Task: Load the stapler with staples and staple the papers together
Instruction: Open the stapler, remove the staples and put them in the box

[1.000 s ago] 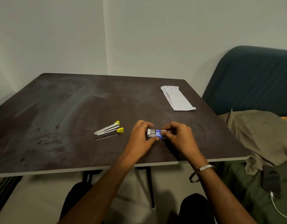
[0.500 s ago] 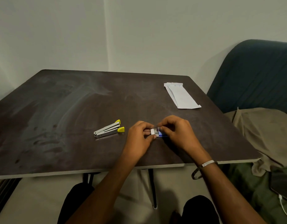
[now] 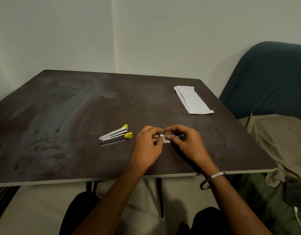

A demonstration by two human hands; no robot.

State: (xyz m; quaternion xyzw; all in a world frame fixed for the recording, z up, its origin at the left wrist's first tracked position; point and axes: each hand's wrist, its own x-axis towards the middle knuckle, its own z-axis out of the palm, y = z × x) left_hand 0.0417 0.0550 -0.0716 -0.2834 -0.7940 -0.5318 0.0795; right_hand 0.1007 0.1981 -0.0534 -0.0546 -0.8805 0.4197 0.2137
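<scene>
A small white and blue staple box sits low over the dark table, pinched from both sides. My left hand holds its left end and my right hand covers its right end, fingertips meeting over the box. Most of the box is hidden by fingers. A silver stapler with yellow ends lies on the table just left of my left hand, untouched. Folded white papers lie at the far right of the table.
A dark blue sofa back stands right of the table, with an olive cloth draped beside the table's right edge. A phone on a white cable rests at lower right. A bracelet circles my right wrist.
Both hands have drawn closer together over the staple box, hiding more of it. The stapler and the papers have not moved.
</scene>
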